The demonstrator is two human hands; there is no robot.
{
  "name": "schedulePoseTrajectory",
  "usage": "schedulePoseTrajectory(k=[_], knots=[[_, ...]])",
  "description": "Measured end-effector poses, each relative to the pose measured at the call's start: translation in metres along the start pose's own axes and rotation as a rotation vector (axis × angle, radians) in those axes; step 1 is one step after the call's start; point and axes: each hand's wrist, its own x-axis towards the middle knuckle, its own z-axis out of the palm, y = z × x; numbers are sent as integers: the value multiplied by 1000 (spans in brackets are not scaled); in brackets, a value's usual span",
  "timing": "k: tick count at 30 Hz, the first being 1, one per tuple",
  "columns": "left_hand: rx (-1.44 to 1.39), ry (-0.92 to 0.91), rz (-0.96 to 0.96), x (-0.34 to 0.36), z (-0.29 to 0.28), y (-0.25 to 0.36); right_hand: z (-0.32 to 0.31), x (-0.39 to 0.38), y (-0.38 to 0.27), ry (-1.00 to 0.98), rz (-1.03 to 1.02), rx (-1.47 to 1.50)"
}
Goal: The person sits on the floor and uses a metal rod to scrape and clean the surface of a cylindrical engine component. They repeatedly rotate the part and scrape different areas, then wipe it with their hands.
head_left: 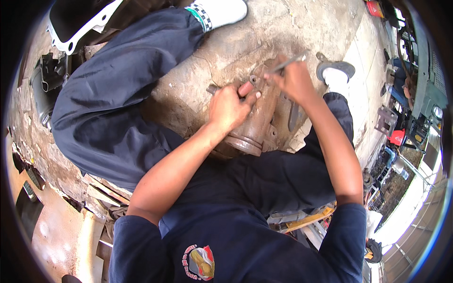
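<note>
Navy cloth of the person's shirt [264, 245] spreads closest, a round emblem [201, 262] on its chest. Beyond it, dark trousers [113, 85] flank a rusty tubular metal part [264, 113], which lies on the stained floor [181, 89] between the legs. Of the two hands, the left hand [231, 107] rests against the part's left side, fingers curled; whether it grips anything, I cannot tell. The right hand [295, 79] is closed around a slim grey bar [297, 58] near the part's far end. White socks [222, 10] cover the feet.
</note>
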Motion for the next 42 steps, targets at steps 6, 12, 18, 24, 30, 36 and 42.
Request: schedulePoseTrajectory(k=[6, 12, 18, 24, 30, 36, 42], knots=[[-2, 76, 17, 0, 2, -1, 9, -3, 6, 39, 109, 139], [-119, 105, 23, -1, 4, -3, 31, 14, -5, 344, 318, 108], [-69, 119, 35, -1, 3, -4, 22, -6, -17, 236, 328, 177], [-77, 112, 22, -3, 2, 0, 37, -8, -26, 339, 225, 267], [-69, 108, 2, -1, 2, 0, 30, 1, -30, 353, 492, 332], [-98, 149, 43, -1, 5, -5, 44, -9, -18, 399, 246, 436], [-88, 165, 19, -3, 4, -1, 40, -9, -16, 387, 362, 432]])
